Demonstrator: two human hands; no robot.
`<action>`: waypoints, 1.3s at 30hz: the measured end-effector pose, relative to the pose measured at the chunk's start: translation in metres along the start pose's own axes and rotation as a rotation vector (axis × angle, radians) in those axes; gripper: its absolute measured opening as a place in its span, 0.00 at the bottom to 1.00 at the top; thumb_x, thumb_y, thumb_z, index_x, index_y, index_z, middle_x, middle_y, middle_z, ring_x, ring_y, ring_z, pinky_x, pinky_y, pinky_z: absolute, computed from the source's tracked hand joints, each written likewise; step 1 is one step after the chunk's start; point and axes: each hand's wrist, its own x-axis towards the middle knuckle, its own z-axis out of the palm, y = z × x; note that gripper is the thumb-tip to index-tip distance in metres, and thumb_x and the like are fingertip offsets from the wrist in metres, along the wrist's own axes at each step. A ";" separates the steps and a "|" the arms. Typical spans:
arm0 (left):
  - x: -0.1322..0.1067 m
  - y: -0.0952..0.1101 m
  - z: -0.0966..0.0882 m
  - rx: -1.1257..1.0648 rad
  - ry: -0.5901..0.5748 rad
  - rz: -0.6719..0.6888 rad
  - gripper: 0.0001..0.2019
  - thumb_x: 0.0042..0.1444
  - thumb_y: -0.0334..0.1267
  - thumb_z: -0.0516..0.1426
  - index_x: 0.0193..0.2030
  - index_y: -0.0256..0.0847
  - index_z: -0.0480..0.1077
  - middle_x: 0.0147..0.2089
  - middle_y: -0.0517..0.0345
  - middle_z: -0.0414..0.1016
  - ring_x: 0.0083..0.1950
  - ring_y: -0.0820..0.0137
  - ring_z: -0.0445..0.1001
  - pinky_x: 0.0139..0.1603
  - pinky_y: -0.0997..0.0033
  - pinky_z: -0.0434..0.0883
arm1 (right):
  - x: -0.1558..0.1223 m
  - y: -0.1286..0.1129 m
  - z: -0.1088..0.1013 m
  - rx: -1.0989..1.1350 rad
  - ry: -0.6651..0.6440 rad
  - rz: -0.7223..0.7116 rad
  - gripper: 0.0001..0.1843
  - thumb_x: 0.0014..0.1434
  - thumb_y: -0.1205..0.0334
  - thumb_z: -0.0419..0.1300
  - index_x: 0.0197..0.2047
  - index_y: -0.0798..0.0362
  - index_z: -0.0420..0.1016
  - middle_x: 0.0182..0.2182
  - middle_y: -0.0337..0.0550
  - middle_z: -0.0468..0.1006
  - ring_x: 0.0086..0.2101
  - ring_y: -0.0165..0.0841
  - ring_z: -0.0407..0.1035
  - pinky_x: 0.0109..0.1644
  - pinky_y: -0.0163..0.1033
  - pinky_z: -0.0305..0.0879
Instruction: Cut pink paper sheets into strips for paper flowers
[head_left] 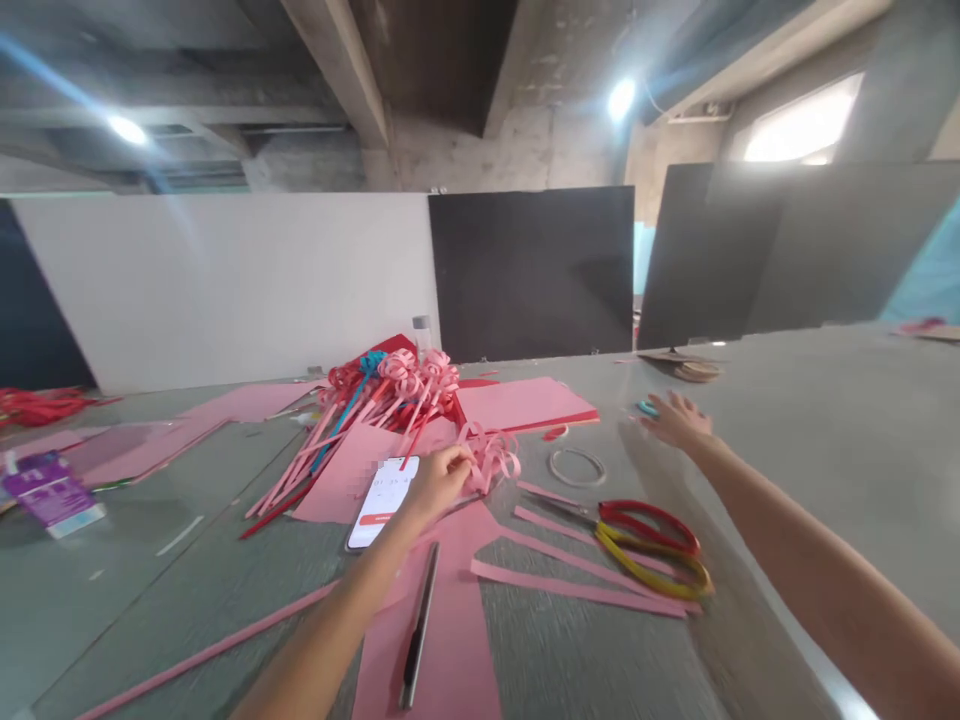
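Observation:
My left hand (444,476) is closed on the edge of a pink paper flower (495,458) made of curled strips. Under and beside that arm lie a phone (375,505) with a lit screen and a pink paper sheet (450,640) bearing a utility knife (421,630). A long pink stick (217,650) runs toward the left forearm; whether it joins the flower is hidden. Farther right, my right hand (681,418) is stretched out with fingers apart, its thumb side at a small blue ring (646,408) that looks like a tape roll. Red-and-yellow-handled scissors (652,550) rest across cut pink strips (570,588).
A heap of pink, red and blue paper flowers on sticks (397,385) lies behind the phone. Nearby are stacked pink sheets (525,402), a clear tape roll (576,466) and a purple carton (52,492). Dark panels (532,270) stand along the table's back.

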 end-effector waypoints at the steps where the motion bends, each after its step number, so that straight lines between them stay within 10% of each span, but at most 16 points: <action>1: -0.001 -0.002 0.001 0.005 0.000 -0.006 0.08 0.48 0.34 0.50 0.26 0.39 0.70 0.26 0.61 0.73 0.29 0.70 0.71 0.33 0.73 0.66 | 0.004 0.007 0.006 0.016 -0.004 0.031 0.24 0.57 0.53 0.53 0.55 0.51 0.65 0.59 0.60 0.58 0.55 0.55 0.55 0.45 0.58 0.61; 12: 0.000 -0.014 0.013 -0.039 0.045 -0.063 0.09 0.49 0.29 0.52 0.37 0.40 0.71 0.38 0.55 0.77 0.40 0.68 0.75 0.43 0.69 0.70 | 0.017 -0.002 0.017 0.355 -0.075 0.118 0.02 0.44 0.67 0.61 0.26 0.55 0.73 0.22 0.51 0.75 0.29 0.43 0.72 0.28 0.39 0.61; 20: 0.001 -0.011 0.011 -0.054 0.061 -0.065 0.10 0.48 0.27 0.53 0.36 0.39 0.72 0.39 0.54 0.77 0.42 0.67 0.75 0.45 0.69 0.70 | 0.015 -0.115 -0.011 0.801 -0.032 -0.142 0.08 0.48 0.63 0.56 0.33 0.55 0.70 0.20 0.36 0.74 0.23 0.29 0.69 0.25 0.30 0.62; 27: 0.002 -0.006 0.008 -0.055 0.067 -0.081 0.09 0.47 0.27 0.53 0.35 0.40 0.71 0.40 0.55 0.77 0.42 0.66 0.75 0.46 0.67 0.69 | -0.020 -0.191 0.020 0.881 -0.089 -0.315 0.07 0.52 0.65 0.60 0.36 0.58 0.70 0.30 0.39 0.74 0.30 0.29 0.70 0.31 0.34 0.68; 39: 0.006 -0.008 0.009 -0.096 0.105 -0.093 0.08 0.49 0.27 0.53 0.37 0.39 0.68 0.38 0.55 0.76 0.41 0.68 0.75 0.42 0.67 0.71 | -0.026 -0.139 0.010 0.721 -0.204 -0.434 0.15 0.62 0.57 0.53 0.49 0.54 0.67 0.48 0.45 0.69 0.43 0.36 0.67 0.45 0.45 0.67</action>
